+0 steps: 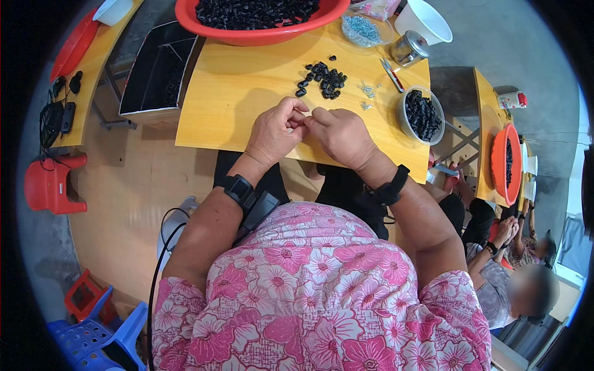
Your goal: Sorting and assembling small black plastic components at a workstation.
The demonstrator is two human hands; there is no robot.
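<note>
My left hand (278, 130) and my right hand (344, 136) meet over the near edge of the yellow table (216, 102). The fingers of both are pinched closed, tips almost touching. Whatever lies between them is too small and hidden to make out. Just beyond is a loose pile of small black plastic parts (327, 80). To its right lie several tiny shiny metal pieces (367, 91). A slim hand tool with red on its handle (392, 75) rests farther right, beside a clear bowl (440, 130) full of black parts.
A large red basin (260, 38) of black parts stands at the far edge. Near it are a clear dish of small bluish metal pieces (362, 31), a metal canister (409, 48) and a white bowl (427, 23). An open black bin (158, 68) stands left. Other people sit right.
</note>
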